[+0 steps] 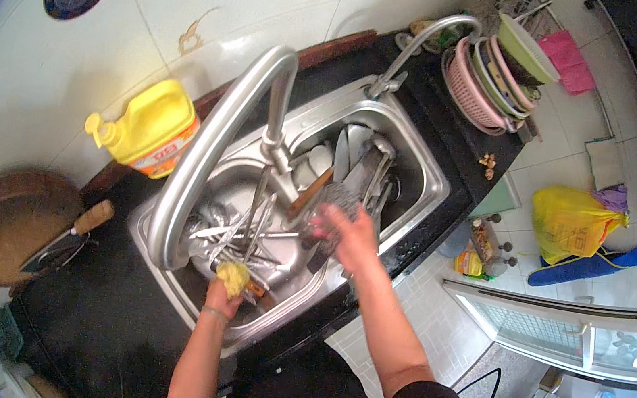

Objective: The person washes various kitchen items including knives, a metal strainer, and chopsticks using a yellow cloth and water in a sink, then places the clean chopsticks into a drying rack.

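Note:
My left hand [223,300] grips a yellow scrubbing pad [233,278] above the near side of the left sink basin [290,271]. Just beyond it, a pile of metal cutlery [222,234] lies in that basin. My right hand [358,244] is over the divider between the basins, its fingers around a grey, see-through object [337,205] that is blurred, perhaps a glass. The right basin [419,179] contains pale bowls [319,159], metal kitchenware and a wooden handle [310,193]. Fingers and blur hide parts of these.
A large steel faucet [216,142] arches over the left basin, and a thinner tap [402,58] stands behind the right one. Left are a yellow detergent jug [161,122], a round wooden board [21,230] and a knife [69,234]. Stacked colanders [471,92] stand at the right.

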The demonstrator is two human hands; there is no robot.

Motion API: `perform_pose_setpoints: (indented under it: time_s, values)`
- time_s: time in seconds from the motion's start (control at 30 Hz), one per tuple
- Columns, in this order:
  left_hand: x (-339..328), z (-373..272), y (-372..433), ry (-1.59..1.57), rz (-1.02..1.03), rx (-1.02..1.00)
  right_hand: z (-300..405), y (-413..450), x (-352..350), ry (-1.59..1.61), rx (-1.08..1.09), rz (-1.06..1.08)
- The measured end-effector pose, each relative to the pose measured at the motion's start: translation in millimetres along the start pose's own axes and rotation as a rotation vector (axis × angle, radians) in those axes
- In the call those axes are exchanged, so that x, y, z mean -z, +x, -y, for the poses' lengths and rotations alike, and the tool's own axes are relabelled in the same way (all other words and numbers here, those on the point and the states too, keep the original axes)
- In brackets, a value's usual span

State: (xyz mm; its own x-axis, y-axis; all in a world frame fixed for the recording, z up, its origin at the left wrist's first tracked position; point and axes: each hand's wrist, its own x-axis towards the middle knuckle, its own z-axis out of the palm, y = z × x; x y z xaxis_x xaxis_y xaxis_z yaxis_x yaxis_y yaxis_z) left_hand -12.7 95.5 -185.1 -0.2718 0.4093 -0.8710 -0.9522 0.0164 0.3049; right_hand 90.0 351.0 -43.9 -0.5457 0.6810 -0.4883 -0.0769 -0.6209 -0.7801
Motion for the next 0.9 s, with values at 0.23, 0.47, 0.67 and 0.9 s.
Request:
perform_pose_setpoints:
  time_s: [0.23, 0.47, 0.67, 0.9]
  values:
    - [-18.2, 14.1, 6.5, 0.431, -0.115, -0.046, 130.2, 148.7, 95.4, -0.252, 0.270, -0.160]
    - [-26.9, 29.9, 6.3, 0.228, -0.181, -0.162, 166.4, 106.8, 57.6, -0.765, 0.480, 0.190]
    - [-80.1, 23.2, -50.9, -0.026, 0.337, -0.007, -26.4, -52.9, -20.7, -1.411, 0.508, 0.703]
    - [-37.1, 14.2, 30.3, 1.190, 0.007, -0.483, -90.4, -70.3, 4.0, -1.201, 0.453, 0.634]
